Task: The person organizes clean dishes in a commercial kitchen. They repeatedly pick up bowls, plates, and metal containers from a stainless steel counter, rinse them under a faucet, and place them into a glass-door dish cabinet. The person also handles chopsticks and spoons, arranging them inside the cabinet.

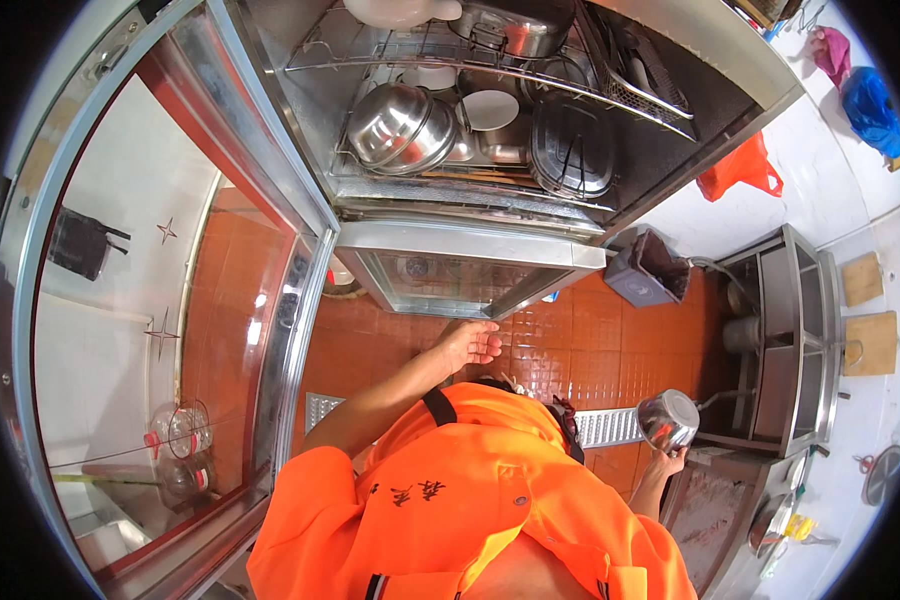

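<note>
Two bare hands, one steel bowl in use.

Item: right hand (pixel 666 462), out to the person's right, fingers pinching the near edge of the steel bowl (pixel 668 420). I saw the bowl tipped, above the floor; which way its mouth faced, I could not tell.

Item: left hand (pixel 470 345), fingers loosely curled and apart from one another, nothing visible in it. It hung near the lower edge of a glazed door (pixel 470 244); whether it touched the frame, I could not make out.

Item: orange shirt (pixel 460 480), between the two arms.

Item: metal rack (pixel 792 330), to the right beyond the bowl.

Item: tiled floor (pixel 560 345), red-brown, shiny, with a drain grating (pixel 610 428) to the left of the bowl.

Item: grey bin (pixel 642 280), beside the door.

Item: wire shelves above the door, holding leaning metal bowls (pixel 395 125), a white dish (pixel 491 110) and a lidded metal box (pixel 572 150).

Hazards, by my judgement: an edge-only pinch, if loosened, could have dropped the bowl onto the tiles; a wide swing rightward could have struck the rack; a jolt to the door could have unsettled the leaning bowls; a careless lift could have knocked the left knuckles on its frame.
</note>
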`<state>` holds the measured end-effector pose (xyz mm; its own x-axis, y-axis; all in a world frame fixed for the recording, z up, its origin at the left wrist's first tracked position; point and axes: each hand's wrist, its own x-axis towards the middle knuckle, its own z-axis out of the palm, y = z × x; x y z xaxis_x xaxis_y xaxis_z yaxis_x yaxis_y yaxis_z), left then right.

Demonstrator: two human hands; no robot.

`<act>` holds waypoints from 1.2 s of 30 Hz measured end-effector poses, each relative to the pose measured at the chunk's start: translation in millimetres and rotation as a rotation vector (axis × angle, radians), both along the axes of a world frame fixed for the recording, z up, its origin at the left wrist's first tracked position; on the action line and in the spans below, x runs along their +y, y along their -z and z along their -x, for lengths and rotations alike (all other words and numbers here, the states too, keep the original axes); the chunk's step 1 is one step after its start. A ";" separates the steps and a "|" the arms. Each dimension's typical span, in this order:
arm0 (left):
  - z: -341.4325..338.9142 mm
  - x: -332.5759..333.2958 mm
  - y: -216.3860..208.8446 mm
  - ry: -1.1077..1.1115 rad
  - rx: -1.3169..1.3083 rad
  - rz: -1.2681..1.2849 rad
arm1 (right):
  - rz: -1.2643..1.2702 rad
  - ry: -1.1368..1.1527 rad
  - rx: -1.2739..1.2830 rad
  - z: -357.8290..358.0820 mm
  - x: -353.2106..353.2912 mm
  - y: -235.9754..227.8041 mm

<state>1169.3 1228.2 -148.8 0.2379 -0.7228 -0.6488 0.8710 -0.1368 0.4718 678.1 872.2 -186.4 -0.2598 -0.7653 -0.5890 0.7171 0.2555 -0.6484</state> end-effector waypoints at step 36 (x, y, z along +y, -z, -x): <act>-5.6 -1.0 -133.0 -0.593 -0.148 0.431 | -0.087 -1.166 -0.742 -378.7 162.4 -145.1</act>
<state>1174.9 1227.2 -15.8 0.7297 -0.6291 -0.2677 0.6642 0.5595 0.4957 1056.8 1034.6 -41.3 0.8901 -0.2758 -0.3629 0.2301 0.9592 -0.1645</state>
